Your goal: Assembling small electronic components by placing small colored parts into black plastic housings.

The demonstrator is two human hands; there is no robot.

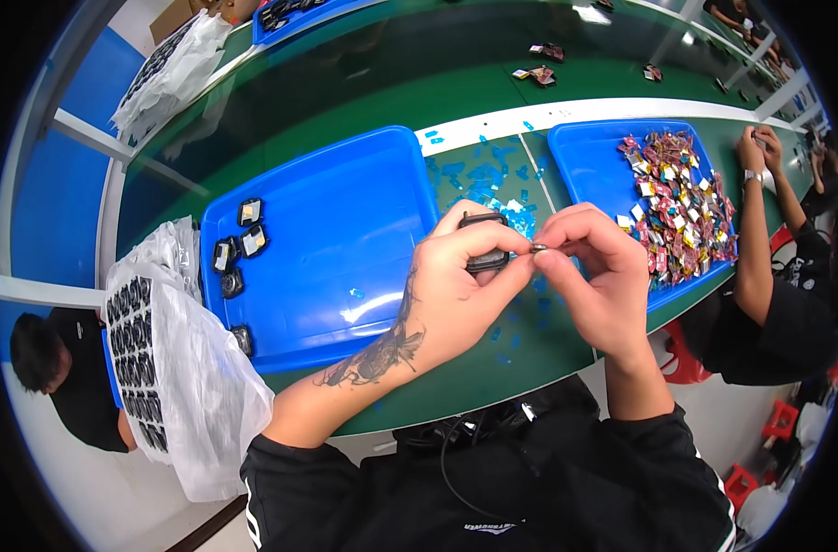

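My left hand (460, 276) is closed round a small black plastic casing (488, 263), shaped like a rounded frame and partly covered by the fingers. Its thumb and forefinger tips meet those of my right hand (598, 271). Between these fingertips sits a tiny dark, shiny piece (539, 247), pinched by my right hand; its kind is too small to make out. Both hands are above the green table, between two blue trays. Scattered bits of blue film (479, 175) lie just beyond them.
The left blue tray (322, 152) holds several black casings (252, 241). The right tray (585, 175) carries a heap of small red, white and yellow parts (681, 212). Bagged casings (134, 359) stand at left. A co-worker's hands (759, 147) are at right; a conveyor belt (364, 69) runs behind.
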